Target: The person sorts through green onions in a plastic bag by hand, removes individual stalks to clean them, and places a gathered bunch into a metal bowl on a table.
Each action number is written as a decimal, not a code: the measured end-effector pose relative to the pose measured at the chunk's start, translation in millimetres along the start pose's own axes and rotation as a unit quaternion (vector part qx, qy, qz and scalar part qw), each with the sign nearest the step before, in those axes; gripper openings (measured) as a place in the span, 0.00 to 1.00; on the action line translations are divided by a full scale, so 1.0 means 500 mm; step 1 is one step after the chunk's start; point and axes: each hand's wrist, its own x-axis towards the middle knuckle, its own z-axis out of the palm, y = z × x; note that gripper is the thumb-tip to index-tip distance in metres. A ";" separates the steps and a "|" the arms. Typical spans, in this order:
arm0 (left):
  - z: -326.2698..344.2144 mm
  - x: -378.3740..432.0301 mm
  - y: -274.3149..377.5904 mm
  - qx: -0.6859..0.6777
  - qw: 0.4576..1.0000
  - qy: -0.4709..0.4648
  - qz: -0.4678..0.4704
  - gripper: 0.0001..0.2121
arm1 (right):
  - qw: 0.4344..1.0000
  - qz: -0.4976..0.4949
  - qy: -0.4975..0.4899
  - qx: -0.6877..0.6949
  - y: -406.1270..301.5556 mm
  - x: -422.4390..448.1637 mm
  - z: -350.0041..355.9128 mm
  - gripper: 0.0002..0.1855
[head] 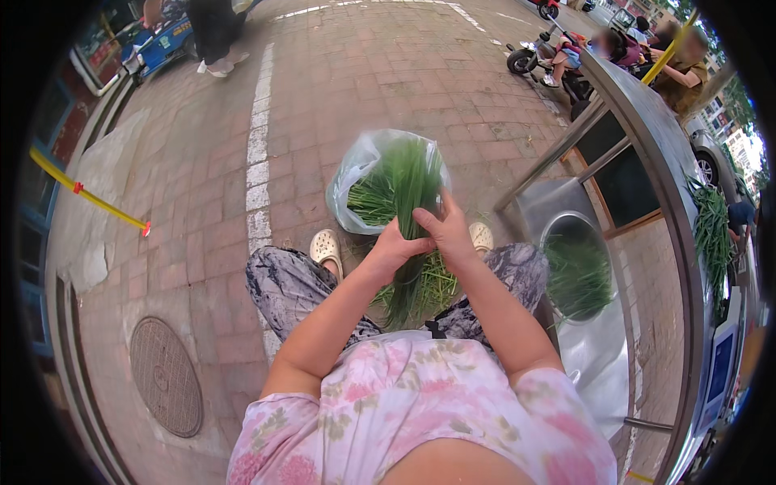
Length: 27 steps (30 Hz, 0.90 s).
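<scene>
Both hands are closed around one upright bundle of long green leafy stalks, likely Chinese chives, between my knees. My left hand grips it from the left side, and my right hand clasps it from the right, thumbs near each other. Just beyond, a translucent plastic bag stands open on the paving with more green stalks inside. The held bundle overlaps the bag's right part. Beneath my hands, loose cut greens lie on the ground between my feet.
At right, a metal-framed table has a lower shelf bearing a round metal basin of greens; more greens lie on top. A manhole cover is at lower left. People and scooters are at upper right; a standing person is at upper left.
</scene>
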 end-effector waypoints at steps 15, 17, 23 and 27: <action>-0.040 -0.004 -0.067 -0.219 0.954 -0.102 -0.177 0.24 | 0.988 0.108 0.096 0.059 0.060 -0.039 -0.039 0.22; -0.030 -0.001 -0.058 -0.230 0.953 -0.069 -0.184 0.21 | 0.990 0.087 0.096 0.065 0.062 -0.032 -0.043 0.22; -0.031 -0.004 -0.054 -0.150 0.976 -0.007 -0.159 0.17 | 0.955 -0.114 0.128 -0.241 0.003 0.005 -0.074 0.20; -0.028 -0.007 -0.060 -0.063 0.988 0.029 -0.135 0.14 | 0.820 -0.261 0.049 -0.507 -0.077 0.021 -0.028 0.18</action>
